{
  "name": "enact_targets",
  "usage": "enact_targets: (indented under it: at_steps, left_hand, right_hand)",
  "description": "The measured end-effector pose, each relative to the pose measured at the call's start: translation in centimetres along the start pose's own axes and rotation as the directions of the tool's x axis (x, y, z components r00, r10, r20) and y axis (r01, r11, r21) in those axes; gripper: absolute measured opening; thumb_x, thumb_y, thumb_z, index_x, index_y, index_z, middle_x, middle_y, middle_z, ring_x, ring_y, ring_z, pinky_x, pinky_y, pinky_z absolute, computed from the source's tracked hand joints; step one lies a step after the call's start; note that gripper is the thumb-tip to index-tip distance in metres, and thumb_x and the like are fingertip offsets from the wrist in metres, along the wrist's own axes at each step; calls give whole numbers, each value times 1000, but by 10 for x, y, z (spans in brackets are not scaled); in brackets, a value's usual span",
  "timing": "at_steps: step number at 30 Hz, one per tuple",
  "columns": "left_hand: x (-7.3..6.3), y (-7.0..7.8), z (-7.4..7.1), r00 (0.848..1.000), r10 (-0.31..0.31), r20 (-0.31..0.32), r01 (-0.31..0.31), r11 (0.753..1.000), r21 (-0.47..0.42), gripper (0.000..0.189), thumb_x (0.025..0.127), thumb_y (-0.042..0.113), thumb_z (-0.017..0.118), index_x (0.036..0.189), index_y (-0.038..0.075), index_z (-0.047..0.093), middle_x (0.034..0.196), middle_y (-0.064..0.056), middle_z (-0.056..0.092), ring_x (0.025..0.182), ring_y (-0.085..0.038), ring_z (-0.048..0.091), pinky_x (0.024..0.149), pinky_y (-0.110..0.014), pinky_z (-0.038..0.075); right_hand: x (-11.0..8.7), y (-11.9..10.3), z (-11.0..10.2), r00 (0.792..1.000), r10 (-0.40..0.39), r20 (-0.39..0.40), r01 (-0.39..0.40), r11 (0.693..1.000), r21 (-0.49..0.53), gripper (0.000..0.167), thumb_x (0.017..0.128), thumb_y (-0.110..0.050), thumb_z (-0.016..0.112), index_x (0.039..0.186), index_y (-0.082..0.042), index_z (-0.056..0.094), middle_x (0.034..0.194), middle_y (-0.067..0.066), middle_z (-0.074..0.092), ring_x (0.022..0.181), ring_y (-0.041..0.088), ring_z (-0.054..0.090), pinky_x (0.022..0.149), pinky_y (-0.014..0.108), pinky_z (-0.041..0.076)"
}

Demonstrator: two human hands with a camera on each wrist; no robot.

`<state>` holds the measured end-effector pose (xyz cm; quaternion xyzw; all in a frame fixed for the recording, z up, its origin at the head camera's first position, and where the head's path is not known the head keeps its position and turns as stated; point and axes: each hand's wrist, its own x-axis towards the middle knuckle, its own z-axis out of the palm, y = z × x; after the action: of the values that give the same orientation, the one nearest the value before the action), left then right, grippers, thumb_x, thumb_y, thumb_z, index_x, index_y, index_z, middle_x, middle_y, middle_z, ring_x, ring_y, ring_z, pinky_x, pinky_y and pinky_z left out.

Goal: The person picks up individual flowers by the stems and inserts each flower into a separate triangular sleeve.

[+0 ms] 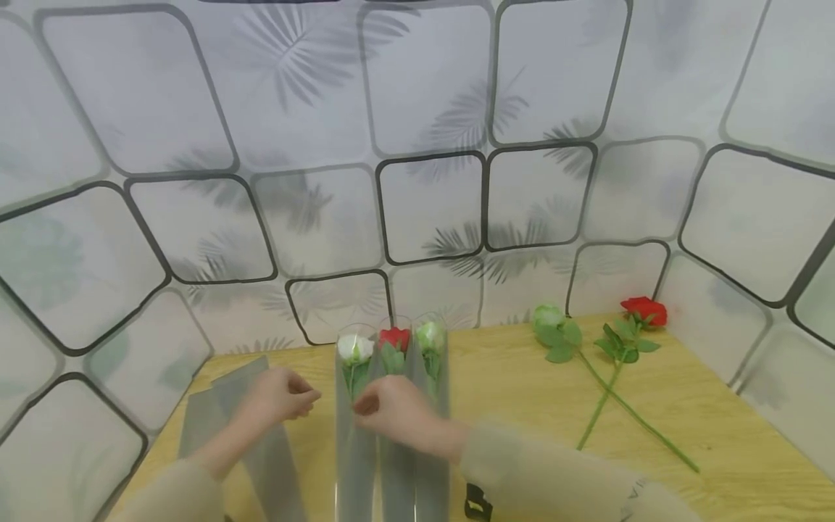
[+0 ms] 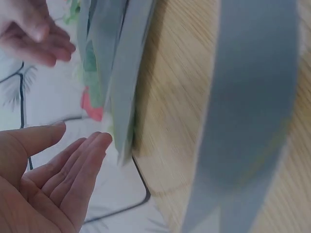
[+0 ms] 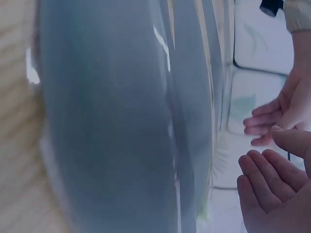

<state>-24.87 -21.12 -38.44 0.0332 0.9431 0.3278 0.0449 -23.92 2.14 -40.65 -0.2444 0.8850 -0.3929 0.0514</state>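
Note:
Three grey, clear-fronted flower sleeves lie side by side on the table, holding a white rose (image 1: 355,349), a red rose (image 1: 394,338) and a pale green rose (image 1: 430,337). Over the upper part of these sleeves (image 1: 355,471) hovers my right hand (image 1: 404,413), its fingers loosely bent around nothing. My left hand (image 1: 277,395) is in the air just left of them, near two flat grey sleeves (image 1: 202,420). In the left wrist view, a gap shows between the left thumb and fingers (image 2: 80,174). The right wrist view likewise shows the right fingers (image 3: 267,179) apart from the thumb, holding nothing.
On the right of the wooden table (image 1: 509,384) lie another pale green rose (image 1: 548,317) and red rose (image 1: 644,312), with stems crossed. A small black object (image 1: 478,502) shows by the right sleeve cuff. A patterned backdrop (image 1: 430,210) rises behind and at both sides.

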Motion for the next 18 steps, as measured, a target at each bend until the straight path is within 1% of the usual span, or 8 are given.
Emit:
enact_targets:
  at_steps: [4, 6, 9, 11, 13, 14, 16, 18]
  left_hand:
    - [-3, -16, -12, 1000, 10, -17, -9, 998, 66, 17, 95, 11, 76, 95, -6, 79, 78, -8, 78, 69, -16, 73, 64, -33, 64]
    - [-5, -25, -19, 999, 27, -36, -22, 991, 132, 17, 93, 13, 78, 94, -4, 80, 80, -9, 79, 69, -16, 72, 64, -35, 63]
    - [-9, -40, -29, 996, 56, -65, -39, 969, 243, 17, 90, 15, 80, 92, -2, 80, 85, -14, 80, 71, -22, 73, 65, -40, 62]
    - [-12, -50, -34, 995, 60, -78, -33, 951, 309, 18, 89, 16, 81, 91, -2, 79, 89, -17, 80, 75, -27, 75, 69, -45, 63]
    - [-15, -61, -38, 994, 58, -92, -21, 934, 356, 20, 88, 18, 82, 86, -2, 78, 84, -16, 79, 73, -28, 73, 67, -45, 62]
    - [-18, -66, -39, 993, 53, -101, -12, 928, 371, 24, 88, 19, 82, 77, -1, 74, 75, -11, 75, 67, -25, 69, 61, -43, 59]
    - [-24, -77, -39, 993, 30, -116, 17, 924, 381, 38, 89, 22, 81, 62, 6, 60, 59, 0, 60, 56, -18, 55, 52, -35, 48]
    - [-29, -88, -38, 991, 9, -131, 42, 925, 379, 50, 88, 23, 81, 56, 15, 44, 54, 8, 41, 52, -12, 40, 49, -29, 35]
  right_hand:
    - [-4, -11, 19, 996, -55, 63, 60, 996, -70, 20, 87, -16, 87, 106, -16, 83, 103, -8, 83, 88, -2, 73, 80, 13, 58]
    - [-7, -19, 28, 993, -70, 95, 81, 989, -126, 20, 85, -20, 89, 105, -20, 84, 100, -12, 82, 86, -6, 70, 77, 11, 55]
    - [-12, -28, 39, 984, -105, 144, 134, 968, -210, 21, 83, -27, 91, 103, -26, 84, 98, -17, 81, 83, -10, 67, 75, 8, 51]
    - [-15, -32, 46, 975, -130, 178, 172, 954, -247, 21, 83, -30, 91, 104, -28, 84, 99, -20, 81, 84, -11, 66, 75, 7, 50]
    - [-19, -35, 51, 966, -155, 207, 207, 944, -257, 21, 85, -31, 90, 105, -29, 84, 101, -20, 81, 86, -12, 67, 76, 6, 50]
    - [-20, -36, 54, 962, -160, 222, 216, 943, -254, 21, 85, -31, 89, 106, -28, 84, 102, -21, 81, 87, -12, 67, 76, 6, 50]
    - [-23, -38, 59, 954, -169, 249, 226, 948, -225, 22, 86, -28, 88, 107, -27, 84, 104, -20, 80, 89, -12, 68, 77, 7, 52]
    - [-27, -39, 64, 952, -158, 263, 215, 955, -203, 22, 86, -24, 87, 107, -27, 84, 105, -21, 80, 91, -11, 69, 77, 8, 53]
